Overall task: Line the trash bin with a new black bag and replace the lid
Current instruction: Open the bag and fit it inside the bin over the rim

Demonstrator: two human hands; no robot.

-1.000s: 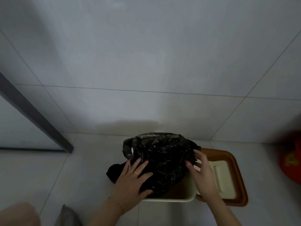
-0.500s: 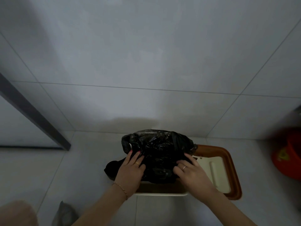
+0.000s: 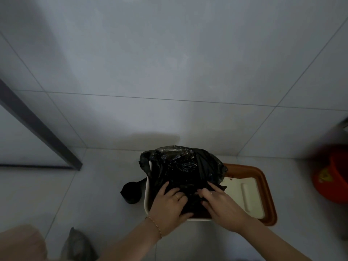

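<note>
Low in the frame, your left hand (image 3: 170, 202) and right hand (image 3: 220, 203) press side by side on the crumpled black bag (image 3: 180, 166) bunched over the white bin (image 3: 147, 196). The brown-rimmed lid (image 3: 263, 187) lies on the floor just right of the bin.

Red-orange plastic bucket (image 3: 331, 178) with a yellow mark sits at far right on the pale tiled floor (image 3: 98, 185). Dark grey metal frame bar (image 3: 37, 127) runs diagonally, far left of the bucket. Crumpled grey bag-like item (image 3: 77, 245) lies bottom left, well apart from the bucket.
</note>
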